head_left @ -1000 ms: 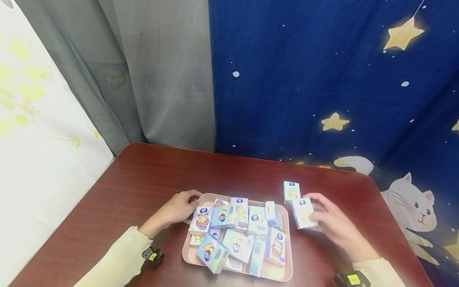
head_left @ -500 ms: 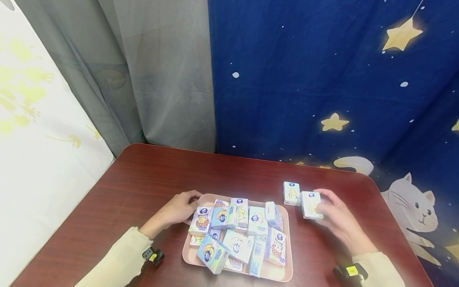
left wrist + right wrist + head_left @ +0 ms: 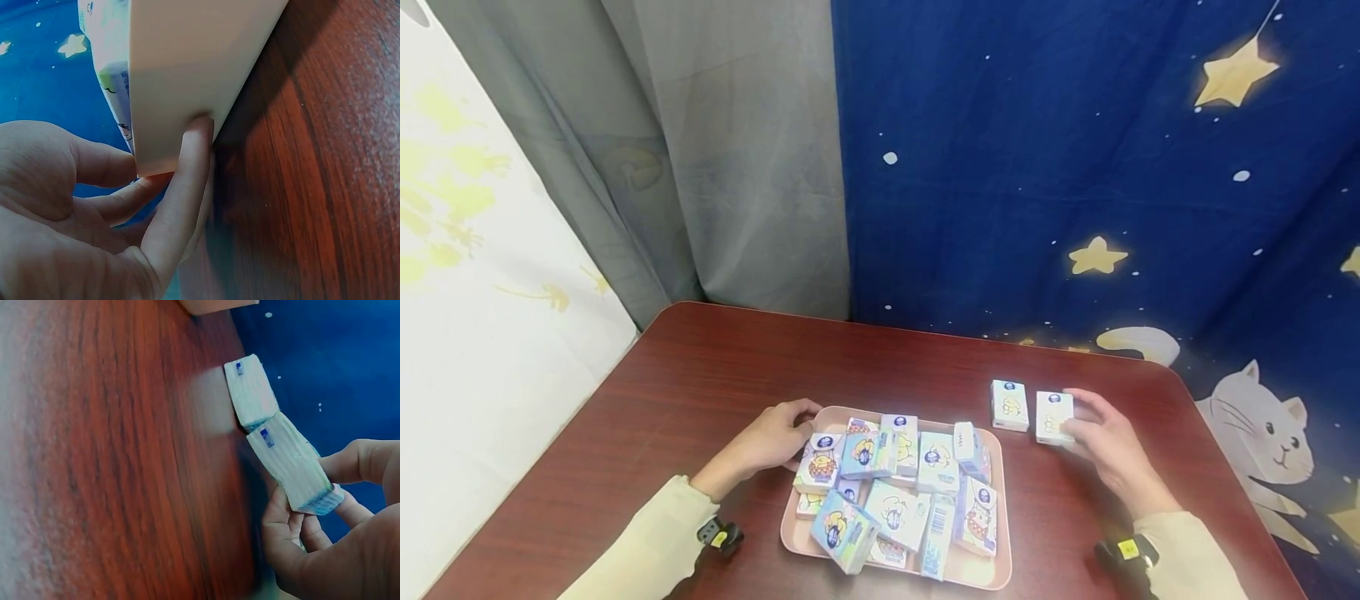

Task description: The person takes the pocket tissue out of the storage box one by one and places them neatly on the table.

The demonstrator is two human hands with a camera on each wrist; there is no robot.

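Note:
My right hand (image 3: pixel 1108 450) pinches a small white tissue pack (image 3: pixel 1054 417) between thumb and fingers, low over the table on the right. Just left of it lies a similar tissue pack (image 3: pixel 1010 406), with a narrow gap between them in the head view. In the right wrist view the held pack (image 3: pixel 290 465) shows its side, and the fingers reach around its near end. At the pink tray's (image 3: pixel 1000 575) far left corner, my left hand (image 3: pixel 775 435) grips the edge. The left wrist view shows the thumb at the rim and a finger against the outer wall (image 3: pixel 187 69).
Several tissue packs (image 3: pixel 895 512) in pastel wrappers lie jumbled in the tray, some tilted over its near rim. The dark red wooden table (image 3: pixel 737 350) ends at a far edge before grey and blue curtains (image 3: pixel 962 208).
My right hand has carried its tissue pack to the right and away from me, past the other pack, widening the gap between them. The left hand and the tray have stayed put.

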